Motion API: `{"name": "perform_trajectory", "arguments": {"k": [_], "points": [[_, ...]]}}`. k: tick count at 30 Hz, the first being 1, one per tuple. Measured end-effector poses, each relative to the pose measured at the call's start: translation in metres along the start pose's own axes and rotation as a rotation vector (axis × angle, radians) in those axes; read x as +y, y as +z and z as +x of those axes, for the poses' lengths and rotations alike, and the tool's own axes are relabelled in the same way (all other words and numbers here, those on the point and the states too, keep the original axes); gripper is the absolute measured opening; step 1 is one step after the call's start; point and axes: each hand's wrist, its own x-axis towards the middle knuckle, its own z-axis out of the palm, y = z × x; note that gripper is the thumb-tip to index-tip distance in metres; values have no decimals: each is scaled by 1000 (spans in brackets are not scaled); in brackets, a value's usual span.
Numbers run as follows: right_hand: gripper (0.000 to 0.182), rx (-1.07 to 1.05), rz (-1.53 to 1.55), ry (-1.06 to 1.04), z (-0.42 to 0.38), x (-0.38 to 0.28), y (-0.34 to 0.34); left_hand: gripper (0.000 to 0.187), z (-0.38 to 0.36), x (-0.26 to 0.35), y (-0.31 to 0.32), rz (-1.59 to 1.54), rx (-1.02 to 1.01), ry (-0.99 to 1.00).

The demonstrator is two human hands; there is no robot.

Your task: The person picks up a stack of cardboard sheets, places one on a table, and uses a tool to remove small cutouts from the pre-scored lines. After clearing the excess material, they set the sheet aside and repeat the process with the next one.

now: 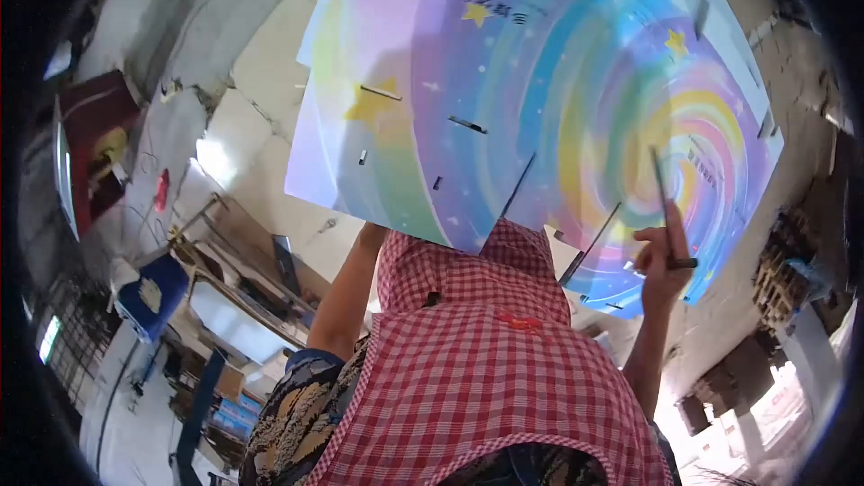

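Observation:
A large printed sheet (540, 81) with a rainbow swirl, yellow stars and several short dark slits fills the upper middle of the view. My right hand (661, 265) is against its lower right part, closed on a thin dark stick-like tool (664, 202) whose tip lies on the swirl. My left arm reaches up to the sheet's lower edge. My left hand (371, 234) goes under that edge, so its fingers are hidden. A red-and-white checked apron (486, 369) covers my chest below the sheet.
A pale cracked surface (261, 81) lies behind the sheet on the left. A red board (94, 139) and a blue-and-white object (148, 292) are at the far left. Wooden frames and shelving (243, 279) stand at lower left, and dark stacked items (783, 270) at the right.

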Motion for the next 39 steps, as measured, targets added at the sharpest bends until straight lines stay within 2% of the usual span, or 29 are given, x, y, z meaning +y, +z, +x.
{"name": "perform_trajectory", "arguments": {"k": [2,3,4,6,7,8,9,10,12,13,15,16,18,19,22,27,29,30,35,37,39], "points": [[33,329,9,103,-12,20,-39,28,-24,8,9,325,-62,1],[33,395,6,107,-22,39,-66,28,-39,13,14,655,-127,29],[32,535,57,118,-34,69,-92,28,-53,19,21,1137,-216,102],[30,878,112,183,-66,129,-140,28,-68,27,37,1710,-387,255],[29,1065,132,242,-84,159,-160,28,-71,27,40,1598,-434,165],[27,1163,110,337,-103,177,-173,29,-65,19,24,1036,-375,-52],[26,1244,106,436,-121,196,-183,30,-67,13,14,757,-375,-126],[26,1305,126,437,-142,224,-193,31,-70,7,3,479,-364,-200],[31,1277,-35,840,-174,283,-203,33,-82,2,41,497,-476,-126],[31,1302,-9,847,-182,306,-196,34,-98,-1,63,394,-356,-110],[37,1286,435,895,-176,326,-184,37,-116,-1,103,235,-172,-70],[37,1286,459,893,-169,332,-179,38,-115,-1,112,185,-114,-49],[33,1121,829,803,-145,312,-161,41,-86,-1,90,233,-213,-91],[33,1107,846,816,-141,303,-152,43,-85,2,84,256,-249,-116],[30,742,656,665,-135,276,-139,44,-86,5,80,285,-297,-98],[28,691,711,555,-135,271,-125,44,-80,6,71,286,-237,-51],[29,678,727,497,-131,255,-129,45,-97,5,97,277,-352,-142],[30,669,730,442,-135,250,-129,45,-98,4,95,264,-346,-120],[31,693,641,342,-163,202,-129,37,-102,23,85,384,-283,202],[31,671,469,429,-186,184,-129,36,-115,36,92,466,-249,359],[29,678,484,485,-211,164,-126,37,-131,51,95,553,-275,488]]}}
